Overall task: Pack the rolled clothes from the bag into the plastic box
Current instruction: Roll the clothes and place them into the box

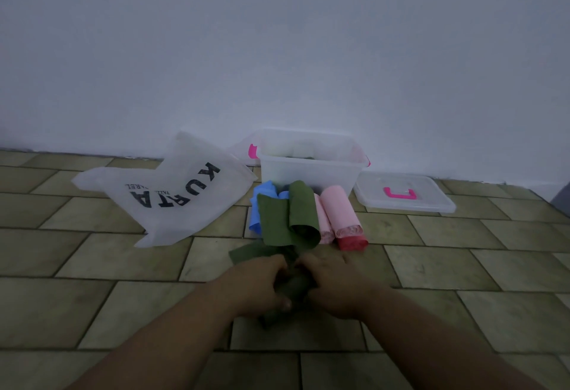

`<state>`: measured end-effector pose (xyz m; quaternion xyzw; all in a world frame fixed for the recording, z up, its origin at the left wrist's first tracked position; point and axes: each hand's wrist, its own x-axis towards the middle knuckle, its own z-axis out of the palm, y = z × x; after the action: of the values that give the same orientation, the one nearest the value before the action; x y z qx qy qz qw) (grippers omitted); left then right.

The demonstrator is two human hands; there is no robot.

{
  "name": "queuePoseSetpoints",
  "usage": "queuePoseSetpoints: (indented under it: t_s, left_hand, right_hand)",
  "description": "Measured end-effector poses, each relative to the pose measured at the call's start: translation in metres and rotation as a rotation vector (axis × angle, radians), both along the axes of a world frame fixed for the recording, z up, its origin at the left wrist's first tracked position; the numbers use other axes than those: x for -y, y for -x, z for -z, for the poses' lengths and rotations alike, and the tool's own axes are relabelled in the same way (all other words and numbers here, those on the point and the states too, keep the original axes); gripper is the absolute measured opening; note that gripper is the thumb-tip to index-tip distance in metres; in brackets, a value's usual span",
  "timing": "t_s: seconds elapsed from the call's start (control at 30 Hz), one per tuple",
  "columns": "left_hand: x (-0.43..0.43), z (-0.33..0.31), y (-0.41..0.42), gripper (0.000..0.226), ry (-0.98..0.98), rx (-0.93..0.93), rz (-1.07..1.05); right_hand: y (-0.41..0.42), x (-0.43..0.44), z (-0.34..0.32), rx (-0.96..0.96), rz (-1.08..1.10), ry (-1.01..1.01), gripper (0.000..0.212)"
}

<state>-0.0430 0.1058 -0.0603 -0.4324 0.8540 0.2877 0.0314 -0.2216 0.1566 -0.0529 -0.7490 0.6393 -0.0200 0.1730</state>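
A clear plastic box (308, 173) stands by the wall, with pale rolled clothes showing dimly inside. In front of it lie rolled clothes: a green roll (303, 216), a blue roll (257, 213), pink rolls (337, 215) and a red piece (353, 243). A white bag (172, 195) printed KURTA lies flat on the left. My left hand (262, 287) and my right hand (333, 284) both grip a dark green cloth (294, 286) on the floor near me; most of it is hidden under my fingers.
The box's clear lid (404, 192) with a pink handle lies on the floor to the right of the box. A pink clip (253, 152) shows at the box's left side. The floor is olive tile, and a plain white wall rises behind the box.
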Motion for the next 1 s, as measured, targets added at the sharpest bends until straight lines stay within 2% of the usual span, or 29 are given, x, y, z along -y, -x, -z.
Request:
queuePoseSetpoints:
  t_s: [0.17,0.27,0.33,0.43,0.53,0.6,0.7,0.77,0.87,1.0]
  left_hand:
    - [-0.003,-0.009,-0.010,0.044,-0.090,0.106,0.008]
    - [-0.006,-0.014,-0.006,0.045,0.097,0.295,0.092]
    - [-0.011,-0.007,-0.003,0.053,0.209,0.256,0.093]
    - [-0.018,0.002,-0.001,0.042,0.248,0.096,0.025]
    - [-0.007,0.001,-0.005,0.027,0.128,0.070,-0.013]
    - [0.003,-0.002,-0.007,0.021,0.082,0.095,-0.009]
    - [0.005,0.004,-0.012,0.039,0.244,0.130,0.004]
    - [0.000,0.011,-0.016,0.049,0.346,0.035,-0.010]
    - [-0.004,0.017,-0.018,0.039,0.388,-0.017,-0.021]
    - [0.005,0.016,-0.016,0.024,0.294,0.042,-0.090]
  right_hand:
    - [0.001,-0.006,0.004,0.005,0.003,-0.088,0.032]
    - [-0.003,-0.003,0.006,-0.090,-0.032,-0.080,0.036]
    - [-0.005,0.001,0.005,-0.102,-0.017,-0.084,0.038]
    - [-0.008,0.002,0.005,-0.104,-0.006,-0.001,0.039]
    - [-0.009,-0.008,0.008,0.049,-0.030,0.209,0.034]
    - [-0.009,-0.014,0.010,0.063,-0.107,0.232,0.036]
    - [-0.009,-0.015,0.012,0.035,-0.093,0.191,0.032]
    - [-0.010,-0.011,0.012,0.030,-0.065,0.199,0.028]
    - [-0.011,-0.008,0.016,-0.011,-0.055,0.240,0.032]
    - [-0.016,-0.013,0.020,0.037,-0.067,0.310,0.039]
